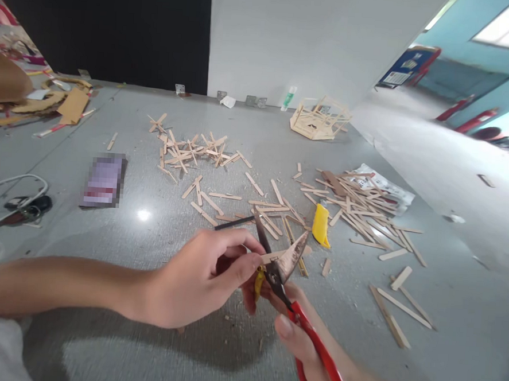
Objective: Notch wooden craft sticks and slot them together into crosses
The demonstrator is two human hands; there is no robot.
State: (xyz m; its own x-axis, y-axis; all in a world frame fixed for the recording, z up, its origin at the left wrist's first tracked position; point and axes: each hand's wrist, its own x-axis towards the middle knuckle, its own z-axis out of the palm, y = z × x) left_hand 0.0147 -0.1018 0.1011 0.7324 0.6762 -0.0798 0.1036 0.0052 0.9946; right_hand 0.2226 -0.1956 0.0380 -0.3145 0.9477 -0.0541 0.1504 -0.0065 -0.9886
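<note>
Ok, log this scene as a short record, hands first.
Left hand: pinching a wooden stick
Right hand: gripping red-handled scissors
Blades: open, at the stick
Right of scissors: yellow cutter, loose stick pile
Farther back: crossed stick pieces, openwork wooden frame
Surface: grey tabletop

scissor handles [323, 351]: red | sticks [225, 196]: tan | cutter [321, 224]: yellow | tabletop [209, 374]: grey
</note>
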